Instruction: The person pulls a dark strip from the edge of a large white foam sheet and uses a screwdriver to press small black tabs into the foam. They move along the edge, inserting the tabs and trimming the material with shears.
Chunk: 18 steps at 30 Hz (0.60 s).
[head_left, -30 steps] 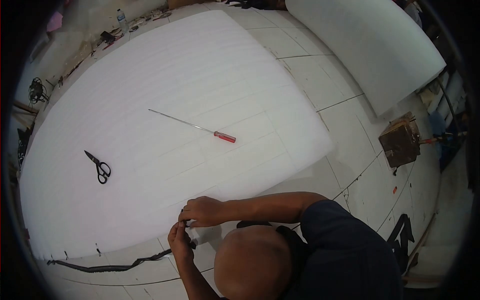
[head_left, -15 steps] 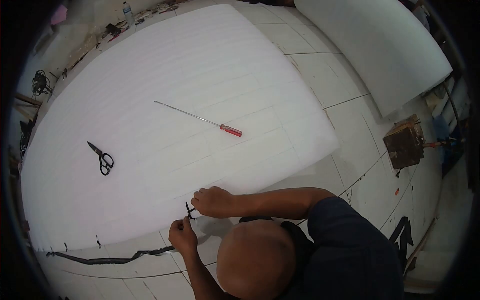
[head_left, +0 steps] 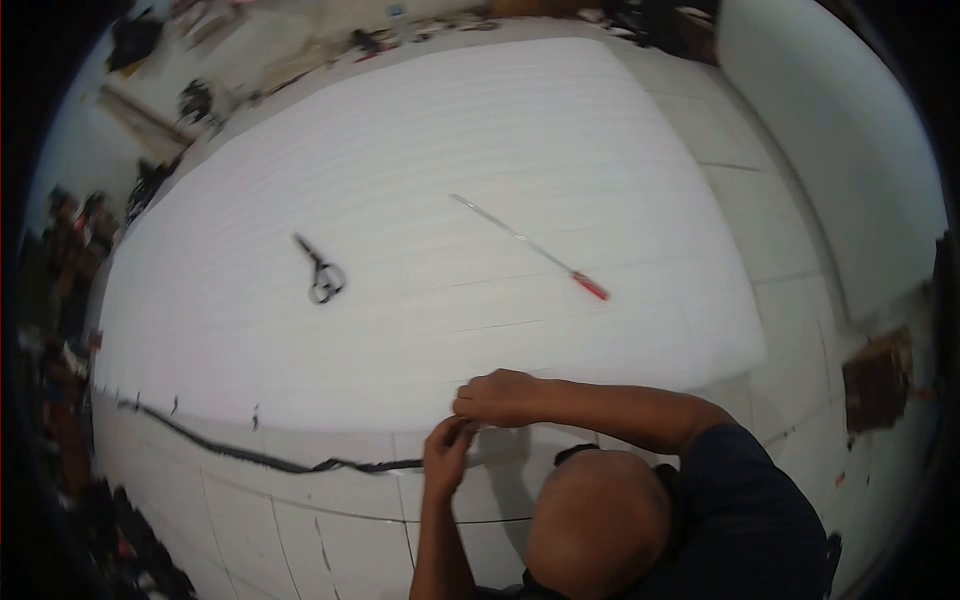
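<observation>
Neither my left hand nor my right hand is in view. A large white foam sheet (head_left: 400, 180) lies on the tiled floor. On it rest black-handled scissors (head_left: 323, 277) and a long screwdriver (head_left: 590, 285) with a red handle. Low in the view, a co-worker (head_left: 600, 520) in a dark shirt bends over the near edge, both hands (head_left: 470, 415) close together there. What the co-worker's fingers hold is too blurred to make out. A black strip (head_left: 260, 459) runs along the floor beside the edge, and small dark ties (head_left: 255, 417) stick out from that edge.
Another white sheet (head_left: 840, 150) curves at the upper right. A brown box (head_left: 878, 385) stands on the floor at the right. A bottle (head_left: 400, 22) and assorted clutter line the far wall. Dark items (head_left: 120, 540) lie at the lower left.
The camera view has shifted and turned, so the sheet, tools and co-worker appear farther right. The co-worker's hands are closer together, and the dark piece seen between them is now hidden.
</observation>
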### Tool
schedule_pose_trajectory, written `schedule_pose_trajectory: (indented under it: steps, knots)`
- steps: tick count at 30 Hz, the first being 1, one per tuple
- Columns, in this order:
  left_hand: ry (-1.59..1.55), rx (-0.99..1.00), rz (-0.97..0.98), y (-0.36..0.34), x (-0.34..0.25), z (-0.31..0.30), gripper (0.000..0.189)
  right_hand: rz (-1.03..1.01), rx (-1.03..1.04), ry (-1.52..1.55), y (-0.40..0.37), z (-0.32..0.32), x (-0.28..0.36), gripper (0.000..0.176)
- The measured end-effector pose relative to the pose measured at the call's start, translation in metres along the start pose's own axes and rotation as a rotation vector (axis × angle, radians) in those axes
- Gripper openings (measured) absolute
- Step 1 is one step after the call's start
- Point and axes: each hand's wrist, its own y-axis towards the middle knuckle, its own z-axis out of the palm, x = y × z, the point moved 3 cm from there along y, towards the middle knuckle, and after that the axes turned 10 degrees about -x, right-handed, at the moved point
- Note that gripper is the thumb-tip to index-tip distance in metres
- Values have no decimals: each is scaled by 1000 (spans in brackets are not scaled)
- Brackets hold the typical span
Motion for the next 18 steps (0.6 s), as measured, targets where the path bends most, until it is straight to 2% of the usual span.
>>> schedule_pose_trajectory:
  steps: [2, 3, 4, 8, 12, 16, 18]
  knots:
    - [121, -224, 178, -2, 15, 8, 21, -38, -91, 127, -1, 17, -12, 16]
    - [219, -278, 165, -7, 8, 12, 20, 12, -162, 176, -5, 20, -14, 16]
    - [182, -340, 319, -6, 15, 15, 19, 62, -236, 229, -7, 22, -18, 17]
    - [293, -453, 426, -11, 15, 21, 14, 59, -224, 203, -15, 35, -25, 21]
    - [464, -474, 428, -13, 8, 22, 15, 3, -210, 180, -12, 22, -16, 22]
    - [581, -446, 330, -15, -8, 22, 18, -74, -175, 111, -1, 16, -16, 21]
    - [600, -376, 302, -12, -9, 19, 16, -71, -130, 44, 3, 10, -12, 20]
